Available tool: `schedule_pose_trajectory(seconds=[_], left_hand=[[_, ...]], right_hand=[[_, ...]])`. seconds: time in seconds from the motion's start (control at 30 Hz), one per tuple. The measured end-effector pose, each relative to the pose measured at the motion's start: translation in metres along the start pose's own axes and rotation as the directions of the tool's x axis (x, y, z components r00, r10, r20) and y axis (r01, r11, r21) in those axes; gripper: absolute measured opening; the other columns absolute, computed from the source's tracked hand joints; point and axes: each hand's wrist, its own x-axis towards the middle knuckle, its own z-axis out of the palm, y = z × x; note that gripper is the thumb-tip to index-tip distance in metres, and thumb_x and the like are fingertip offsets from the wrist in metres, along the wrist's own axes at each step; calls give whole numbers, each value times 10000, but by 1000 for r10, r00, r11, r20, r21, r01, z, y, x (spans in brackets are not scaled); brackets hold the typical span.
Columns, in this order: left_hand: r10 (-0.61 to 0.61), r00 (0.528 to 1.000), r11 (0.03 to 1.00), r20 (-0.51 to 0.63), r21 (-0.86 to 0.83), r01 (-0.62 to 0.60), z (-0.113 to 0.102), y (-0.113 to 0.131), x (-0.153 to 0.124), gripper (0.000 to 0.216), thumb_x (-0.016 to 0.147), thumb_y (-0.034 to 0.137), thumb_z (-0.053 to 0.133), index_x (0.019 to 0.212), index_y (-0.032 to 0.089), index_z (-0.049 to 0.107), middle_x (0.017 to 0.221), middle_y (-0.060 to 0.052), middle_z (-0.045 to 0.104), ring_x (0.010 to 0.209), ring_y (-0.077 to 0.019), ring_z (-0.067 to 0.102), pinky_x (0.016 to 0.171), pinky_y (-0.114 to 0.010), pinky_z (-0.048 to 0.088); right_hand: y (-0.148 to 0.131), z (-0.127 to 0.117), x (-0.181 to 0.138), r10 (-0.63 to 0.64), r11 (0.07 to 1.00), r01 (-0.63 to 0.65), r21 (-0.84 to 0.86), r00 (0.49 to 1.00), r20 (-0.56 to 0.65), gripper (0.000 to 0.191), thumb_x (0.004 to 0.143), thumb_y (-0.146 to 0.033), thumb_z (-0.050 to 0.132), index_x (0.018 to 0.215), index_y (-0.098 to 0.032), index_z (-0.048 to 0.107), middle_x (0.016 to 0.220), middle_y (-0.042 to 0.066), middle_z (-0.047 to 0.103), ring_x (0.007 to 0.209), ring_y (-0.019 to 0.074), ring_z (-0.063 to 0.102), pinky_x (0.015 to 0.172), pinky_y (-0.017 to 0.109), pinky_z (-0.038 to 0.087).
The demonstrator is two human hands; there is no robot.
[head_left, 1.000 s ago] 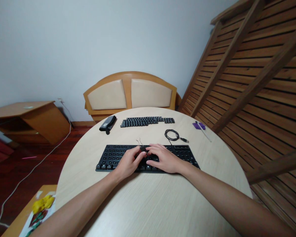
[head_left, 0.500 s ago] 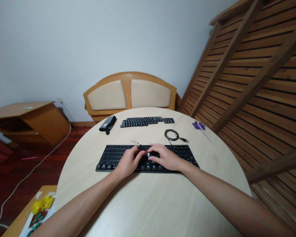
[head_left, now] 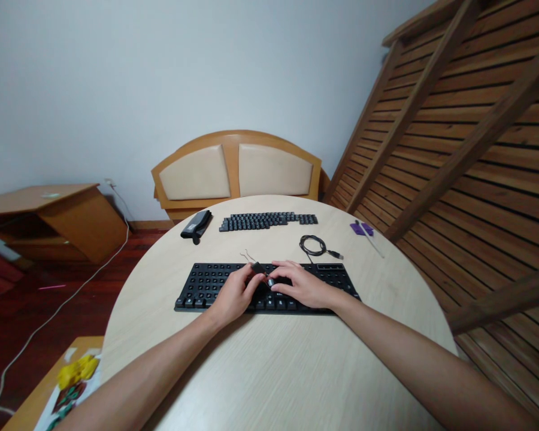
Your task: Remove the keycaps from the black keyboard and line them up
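Observation:
A black keyboard (head_left: 206,286) lies across the table in front of me, most of its keycaps off and the switches bare. My left hand (head_left: 234,294) is closed over its middle, gripping a keycap puller (head_left: 257,267) with a dark body and thin wire prongs pointing away from me. Beside it, my right hand (head_left: 300,286) pinches a small dark keycap (head_left: 270,282) between thumb and forefinger, close against the puller's near end. Some keycaps (head_left: 269,303) still sit along the keyboard's front row. The fingers partly hide the middle of the board.
Loose keycaps (head_left: 265,221) stand in rows at the table's back. A dark folded pouch (head_left: 196,225) lies back left. The coiled USB cable (head_left: 312,245) sits behind the keyboard; a purple item (head_left: 356,228) with a thin metal-shafted tool (head_left: 372,240) lies right. A slatted wooden panel (head_left: 458,149) leans rightward.
The puller in my left hand has tilted slightly and its prongs have shifted a little to the right. The keycap in my right fingers has turned, showing a darker side.

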Motion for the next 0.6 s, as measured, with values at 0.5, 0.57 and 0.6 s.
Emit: schedule_pose_trajectory(seconds=[0.5, 0.57, 0.6], left_hand=[[22, 999, 998, 26, 53, -23, -1, 0, 0, 215, 974, 322, 492, 943, 162, 632, 885, -37, 690, 800, -182, 606, 729, -263, 440], [29, 999, 998, 40, 51, -31, -2, 1, 0, 203, 972, 310, 495, 950, 168, 638, 894, -35, 695, 811, -184, 612, 739, -265, 440], [33, 998, 998, 47, 50, -35, -2, 1, 0, 198, 970, 304, 497, 951, 171, 642, 898, -34, 697, 818, -185, 615, 745, -266, 439]], right_hand=[[6, 5, 3, 11, 994, -3, 105, 997, -81, 220, 821, -322, 733, 1004, -200, 715, 1101, 93, 707, 1296, 260, 505, 1086, 415, 366], [4, 4, 2, 17, 998, -12, 68, 997, -69, 224, 823, -324, 733, 1010, -204, 715, 1219, 112, 660, 1318, 264, 480, 1102, 426, 346], [3, 4, 2, 18, 999, -15, 50, 998, -61, 229, 828, -324, 728, 1022, -204, 711, 1253, 119, 641, 1326, 265, 470, 1106, 431, 340]])
